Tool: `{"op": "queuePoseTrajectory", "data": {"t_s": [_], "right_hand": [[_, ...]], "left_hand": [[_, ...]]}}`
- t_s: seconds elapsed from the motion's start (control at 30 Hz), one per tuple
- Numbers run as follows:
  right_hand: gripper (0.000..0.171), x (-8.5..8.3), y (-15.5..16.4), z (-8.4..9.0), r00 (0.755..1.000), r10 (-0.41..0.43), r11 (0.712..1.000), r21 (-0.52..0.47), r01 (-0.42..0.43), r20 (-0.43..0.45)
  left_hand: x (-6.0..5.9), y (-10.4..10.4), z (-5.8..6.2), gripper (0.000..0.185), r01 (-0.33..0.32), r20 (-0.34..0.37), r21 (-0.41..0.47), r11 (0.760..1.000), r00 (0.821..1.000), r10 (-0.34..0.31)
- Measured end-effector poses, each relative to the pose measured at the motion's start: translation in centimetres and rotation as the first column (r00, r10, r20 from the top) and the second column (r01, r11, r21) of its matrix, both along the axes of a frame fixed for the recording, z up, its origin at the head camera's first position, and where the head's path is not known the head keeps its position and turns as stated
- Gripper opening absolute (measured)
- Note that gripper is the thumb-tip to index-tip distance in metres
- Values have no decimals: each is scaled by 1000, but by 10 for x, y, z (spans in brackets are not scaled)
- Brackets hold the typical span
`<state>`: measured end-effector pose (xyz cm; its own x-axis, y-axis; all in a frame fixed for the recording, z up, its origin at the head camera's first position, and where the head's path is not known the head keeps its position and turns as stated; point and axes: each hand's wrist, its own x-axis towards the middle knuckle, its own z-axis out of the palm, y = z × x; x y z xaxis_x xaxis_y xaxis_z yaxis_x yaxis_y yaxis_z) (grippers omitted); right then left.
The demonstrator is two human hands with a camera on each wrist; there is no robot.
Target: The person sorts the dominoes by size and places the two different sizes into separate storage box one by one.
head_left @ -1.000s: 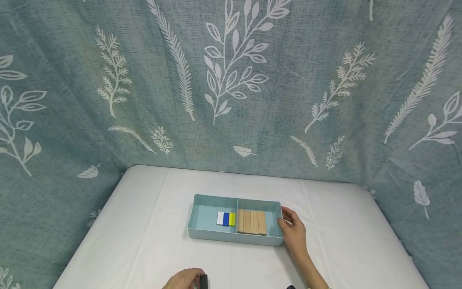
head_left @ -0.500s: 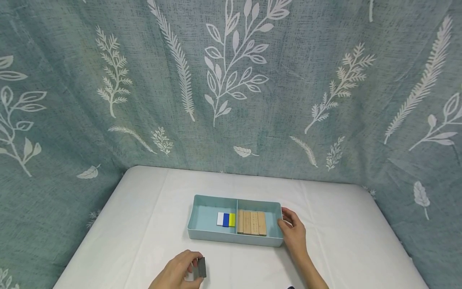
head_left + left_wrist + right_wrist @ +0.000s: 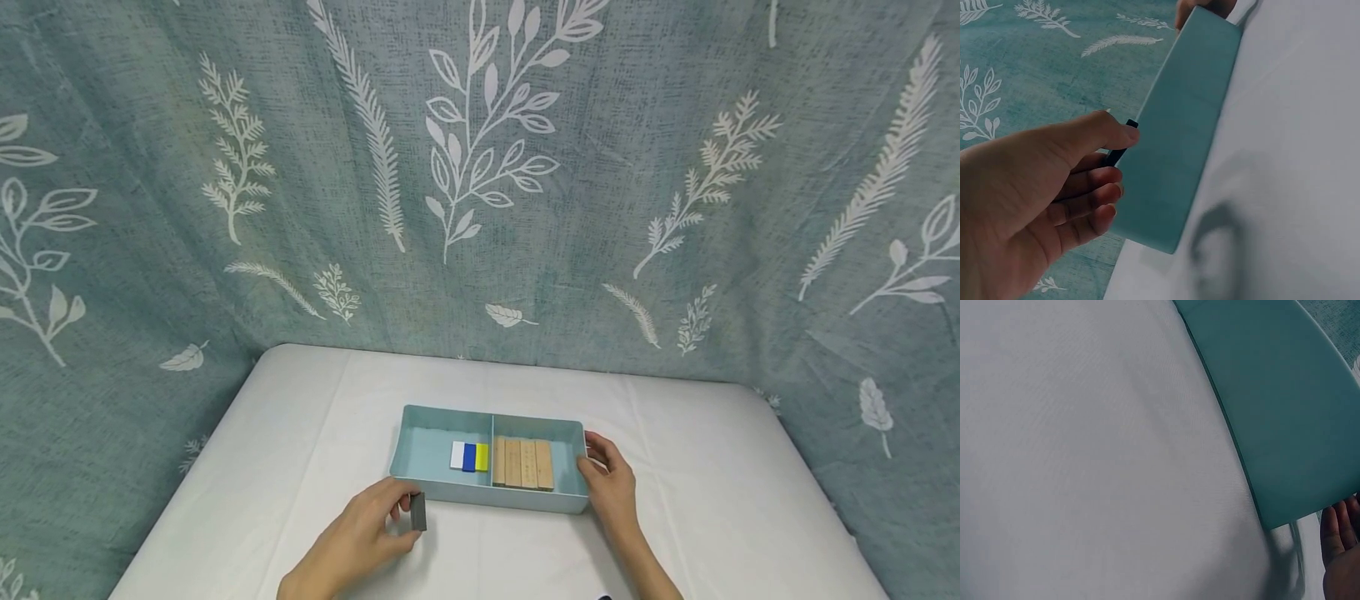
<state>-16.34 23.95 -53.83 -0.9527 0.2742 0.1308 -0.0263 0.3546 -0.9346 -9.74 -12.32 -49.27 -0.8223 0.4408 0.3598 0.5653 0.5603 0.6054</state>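
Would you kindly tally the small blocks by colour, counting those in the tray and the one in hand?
Light wooden rectangular blocks: 4
White block: 1
Blue block: 1
Yellow block: 1
Dark grey block, pinched by the left hand: 1
Total: 8

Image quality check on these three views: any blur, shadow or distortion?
Head view: evenly lit and sharp, wide-angle bend in the table edge; the grey block in the left hand is crisp. Left wrist view: dim, soft shadow on the cloth beside the teal tray. Right wrist view: soft, mostly white cloth, only the right hand edge visible.
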Motion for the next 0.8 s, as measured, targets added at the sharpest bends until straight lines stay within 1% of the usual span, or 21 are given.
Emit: {"op": "queuePoseTrajectory", "data": {"t_s": [0.1, 0.27, 0.47, 0.53, 0.6, 0.73, 0.8], "right_hand": [[43, 0, 0, 1, 1000, 3, 1000, -3, -3, -7], [42, 1, 0, 3, 1000, 5, 1000, -6, -5, -17], [43, 1, 0, 3, 1000, 10, 1000, -15, -11, -5], [43, 1, 0, 4, 1000, 17, 1000, -23, -17, 5], [44, 3, -2, 9, 1000, 22, 999, -28, -21, 21], [43, 5, -2, 10, 1000, 24, 999, -27, -23, 16], [43, 5, -1, 7, 1000, 21, 1000, -11, -21, 3]], "left_hand": [[-8, -2, 5, 40, 12, 0, 0, 1000, 1000, -12], [-21, -2, 13, 40, 21, 52, -33, 999, 998, -19], [-35, -1, 18, 38, 39, 93, -69, 997, 995, -32], [-39, -1, 20, 37, 42, 98, -85, 995, 995, -34], [-44, 0, 22, 36, 50, 95, -96, 994, 995, -41], [-54, 1, 24, 35, 58, 93, -114, 992, 994, -48], [-59, 2, 25, 35, 63, 100, -115, 991, 994, -51]]}}
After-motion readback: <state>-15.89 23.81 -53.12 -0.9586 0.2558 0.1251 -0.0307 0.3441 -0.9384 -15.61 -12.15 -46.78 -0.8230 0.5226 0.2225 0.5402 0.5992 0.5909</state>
